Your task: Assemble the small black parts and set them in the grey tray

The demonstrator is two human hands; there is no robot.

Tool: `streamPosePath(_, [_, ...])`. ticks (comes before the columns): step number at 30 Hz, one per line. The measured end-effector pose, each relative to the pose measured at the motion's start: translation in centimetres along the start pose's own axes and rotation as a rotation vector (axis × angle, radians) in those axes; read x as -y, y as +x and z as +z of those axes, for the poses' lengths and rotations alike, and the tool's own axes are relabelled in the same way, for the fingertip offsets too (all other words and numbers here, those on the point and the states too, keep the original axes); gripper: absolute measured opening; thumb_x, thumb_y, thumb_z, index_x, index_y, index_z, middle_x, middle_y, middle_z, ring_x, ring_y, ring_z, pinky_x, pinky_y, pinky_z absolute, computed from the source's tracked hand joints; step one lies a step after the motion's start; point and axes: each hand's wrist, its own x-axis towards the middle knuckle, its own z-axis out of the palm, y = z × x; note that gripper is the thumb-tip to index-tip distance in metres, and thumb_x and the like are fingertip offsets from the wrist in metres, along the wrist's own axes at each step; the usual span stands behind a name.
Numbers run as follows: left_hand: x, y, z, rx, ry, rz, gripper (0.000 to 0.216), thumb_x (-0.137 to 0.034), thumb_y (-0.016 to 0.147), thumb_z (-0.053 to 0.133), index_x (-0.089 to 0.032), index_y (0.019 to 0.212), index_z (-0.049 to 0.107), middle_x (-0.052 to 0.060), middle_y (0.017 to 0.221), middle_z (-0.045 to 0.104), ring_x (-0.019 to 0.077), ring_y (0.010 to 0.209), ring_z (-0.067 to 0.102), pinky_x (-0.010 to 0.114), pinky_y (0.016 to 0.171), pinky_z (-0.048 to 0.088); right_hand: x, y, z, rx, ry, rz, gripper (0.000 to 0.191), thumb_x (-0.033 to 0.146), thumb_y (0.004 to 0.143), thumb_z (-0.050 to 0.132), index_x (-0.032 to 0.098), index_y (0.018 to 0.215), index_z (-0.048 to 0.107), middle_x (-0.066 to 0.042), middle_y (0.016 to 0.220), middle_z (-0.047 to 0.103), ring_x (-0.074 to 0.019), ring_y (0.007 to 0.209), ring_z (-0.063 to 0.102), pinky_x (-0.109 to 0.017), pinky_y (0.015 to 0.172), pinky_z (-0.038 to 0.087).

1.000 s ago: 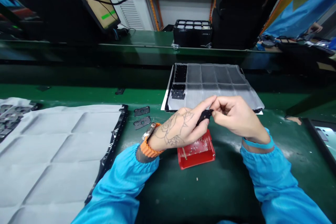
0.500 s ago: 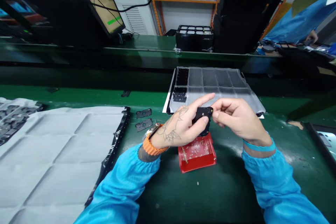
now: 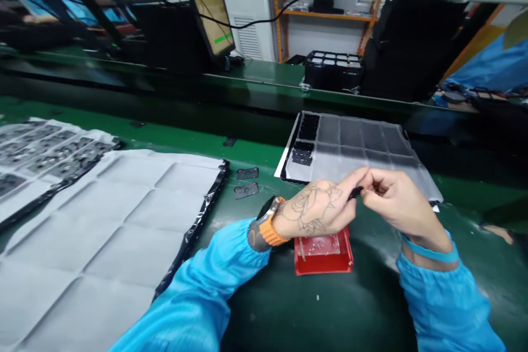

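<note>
My left hand (image 3: 315, 209), tattooed and wearing an orange watch, is closed around a small black part (image 3: 355, 193) that is mostly hidden behind its fingers. My right hand (image 3: 394, 201) pinches the same part from the right, fingertips meeting those of the left. Both hands hover just above a small red tray (image 3: 325, 253) that holds tiny pale bits. Behind the hands lies a grey compartment tray (image 3: 363, 146) with several black parts in its left column.
Two loose black plates (image 3: 247, 182) lie on the green bench. A large white quilted sheet (image 3: 103, 214) covers the left. More parts on a sheet (image 3: 45, 148) sit far left. A monitor (image 3: 214, 22) and a black crate (image 3: 334, 69) stand behind.
The view has swung to the left, so the hands and trays sit further right. The black part, held flat and visible half a second ago, is now turned edge-on and hidden between the fingers.
</note>
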Motion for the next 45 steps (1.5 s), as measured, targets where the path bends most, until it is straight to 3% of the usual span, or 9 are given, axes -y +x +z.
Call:
streamPosePath(7, [0.4, 0.9, -0.4, -0.120, -0.330, -0.126, 0.036, -0.028, 0.103, 0.044, -0.017, 0.136, 0.053, 0.010, 0.108, 0.076, 0.0209, 0.079, 0.072, 0.033, 0.075, 0.054, 0.1, 0.0, 0.3, -0.154, -0.045, -0.109, 0.008, 0.026, 0.080, 0.068, 0.018, 0.078, 0.068, 0.000, 0.068, 0.064, -0.0128, 0.060, 0.054, -0.024, 0.055, 0.044])
streamPosePath(12, [2.1, 1.6, -0.6, -0.188, -0.811, -0.207, 0.017, -0.033, 0.097, 0.062, -0.017, 0.090, 0.064, 0.001, 0.077, 0.068, 0.0142, 0.068, 0.064, 0.025, 0.063, 0.050, 1.0, -0.9, 1.7, -0.316, -0.189, -0.380, 0.008, 0.018, 0.087, 0.064, 0.020, 0.089, 0.071, 0.000, 0.070, 0.066, -0.0131, 0.059, 0.057, -0.027, 0.056, 0.048])
streamPosePath(21, [2.7, 1.6, -0.1, -0.142, -1.168, -0.142, 0.035, -0.049, 0.089, 0.076, -0.015, 0.089, 0.070, 0.007, 0.085, 0.074, 0.0189, 0.081, 0.070, 0.033, 0.079, 0.057, 1.7, -1.5, 1.9, -0.337, -0.222, -0.671, 0.015, 0.010, 0.089, 0.066, 0.022, 0.093, 0.073, -0.003, 0.079, 0.070, -0.0162, 0.069, 0.064, -0.031, 0.059, 0.051])
streamPosePath(29, [2.1, 1.5, 0.1, -0.141, -1.180, -0.127, 0.025, -0.040, 0.093, 0.074, -0.015, 0.091, 0.067, 0.003, 0.078, 0.071, 0.0136, 0.067, 0.067, 0.024, 0.063, 0.053, 1.5, -1.5, 2.2, -0.376, -0.287, -0.636, 0.012, 0.014, 0.091, 0.065, 0.023, 0.089, 0.072, -0.003, 0.077, 0.070, -0.0184, 0.068, 0.064, -0.034, 0.060, 0.052])
streamPosePath(33, [2.2, 1.7, -0.6, -0.113, -0.999, -0.146, 0.017, -0.031, 0.094, 0.067, -0.015, 0.100, 0.067, 0.003, 0.085, 0.071, 0.0124, 0.067, 0.065, 0.023, 0.062, 0.052, 1.1, -0.9, 1.6, -0.387, -0.450, -0.634, 0.014, 0.016, 0.092, 0.063, 0.022, 0.081, 0.068, -0.003, 0.072, 0.066, -0.0182, 0.066, 0.062, -0.033, 0.060, 0.049])
streamPosePath(36, [4.9, 1.9, -1.4, -0.211, -0.752, -0.238, 0.027, -0.022, 0.092, 0.063, -0.017, 0.118, 0.068, 0.006, 0.104, 0.074, 0.0128, 0.075, 0.065, 0.024, 0.067, 0.053, 0.8, -0.7, 0.2, -0.433, -0.528, -0.565, 0.012, 0.017, 0.092, 0.063, 0.022, 0.083, 0.069, -0.003, 0.075, 0.067, -0.0184, 0.069, 0.063, -0.033, 0.065, 0.050])
streamPosePath(39, [9.6, 1.9, -1.3, -0.334, -0.496, -0.549, 0.023, -0.017, 0.089, 0.062, -0.016, 0.112, 0.068, 0.004, 0.099, 0.073, 0.0137, 0.080, 0.066, 0.025, 0.074, 0.054, 0.8, -1.3, -1.7, -0.609, -0.522, -0.477, 0.008, 0.018, 0.090, 0.066, 0.022, 0.089, 0.073, -0.004, 0.082, 0.071, -0.0190, 0.071, 0.064, -0.034, 0.068, 0.050])
streamPosePath(41, [12.6, 1.8, 0.0, -0.261, -0.377, -0.745, 0.021, -0.011, 0.086, 0.065, -0.014, 0.106, 0.067, 0.004, 0.096, 0.072, 0.0140, 0.079, 0.067, 0.025, 0.074, 0.055, 0.8, -1.9, -2.8, -0.713, -0.505, -0.441, 0.006, 0.019, 0.089, 0.068, 0.022, 0.087, 0.074, -0.004, 0.081, 0.071, -0.0193, 0.069, 0.064, -0.034, 0.065, 0.049])
streamPosePath(45, [15.7, 1.5, 4.3, -0.056, -0.334, -0.835, 0.011, -0.016, 0.088, 0.074, -0.012, 0.097, 0.068, 0.004, 0.092, 0.071, 0.0174, 0.083, 0.069, 0.032, 0.077, 0.059, 1.1, -2.7, -3.7, -0.749, -0.538, -0.403, 0.007, 0.021, 0.088, 0.070, 0.021, 0.084, 0.075, -0.004, 0.079, 0.072, -0.0179, 0.063, 0.061, -0.033, 0.059, 0.047])
